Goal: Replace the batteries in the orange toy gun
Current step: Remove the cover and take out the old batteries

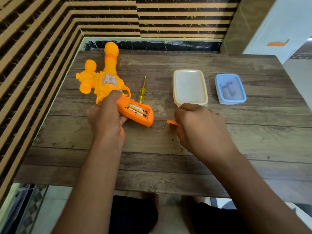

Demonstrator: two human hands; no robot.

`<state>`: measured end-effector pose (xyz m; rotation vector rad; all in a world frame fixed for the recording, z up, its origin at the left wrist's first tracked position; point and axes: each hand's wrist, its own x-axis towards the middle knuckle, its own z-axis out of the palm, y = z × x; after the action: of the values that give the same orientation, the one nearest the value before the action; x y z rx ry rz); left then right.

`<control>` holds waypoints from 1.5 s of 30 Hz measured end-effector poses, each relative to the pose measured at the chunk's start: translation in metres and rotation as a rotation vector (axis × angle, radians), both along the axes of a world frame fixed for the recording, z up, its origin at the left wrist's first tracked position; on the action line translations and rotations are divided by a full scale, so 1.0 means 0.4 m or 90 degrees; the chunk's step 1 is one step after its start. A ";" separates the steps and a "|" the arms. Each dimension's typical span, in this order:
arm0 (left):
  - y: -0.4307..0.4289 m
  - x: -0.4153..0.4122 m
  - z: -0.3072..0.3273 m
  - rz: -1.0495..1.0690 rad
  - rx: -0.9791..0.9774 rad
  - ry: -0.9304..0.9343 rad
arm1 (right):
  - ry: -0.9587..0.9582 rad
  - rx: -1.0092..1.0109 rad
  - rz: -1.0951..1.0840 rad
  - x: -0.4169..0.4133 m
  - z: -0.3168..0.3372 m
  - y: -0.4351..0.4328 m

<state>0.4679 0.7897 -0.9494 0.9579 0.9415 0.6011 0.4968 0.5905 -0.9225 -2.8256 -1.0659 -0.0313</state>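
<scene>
Already uncovered, the orange toy gun lies toward the table's far-left corner. The left hand is wrapped round its grip, and the batteries show in the open bay. The right hand curls round the thin orange cover. What looks like a tiny screw beside it could roll across the grainy wood and be lost; the smooth moulded plastic may slip.

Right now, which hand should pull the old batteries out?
Right hand, probably: it holds only the orange cover, just right of the exposed batteries. The left hand grips the toy gun, steadying it.
</scene>
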 end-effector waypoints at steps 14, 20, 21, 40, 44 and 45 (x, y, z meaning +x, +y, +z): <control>0.006 0.000 -0.005 -0.002 0.000 0.003 | 0.106 0.009 -0.023 -0.007 0.029 0.012; 0.000 -0.011 0.013 0.042 0.020 0.012 | 0.097 0.198 0.007 0.017 -0.014 0.079; -0.001 -0.013 0.016 0.047 0.018 0.013 | 0.105 0.202 0.014 0.023 -0.021 0.096; 0.020 -0.016 0.007 0.075 0.032 0.033 | 0.069 0.191 0.036 0.093 -0.139 0.229; 0.025 -0.019 0.006 0.078 0.023 0.030 | 0.066 0.262 0.005 0.087 -0.135 0.223; 0.025 -0.019 0.006 0.077 0.022 0.029 | 0.066 0.293 0.000 0.084 -0.132 0.218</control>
<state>0.4604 0.7996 -0.9470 0.9540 1.0376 0.7017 0.5302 0.6777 -0.9753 -2.3868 -0.8997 -0.1120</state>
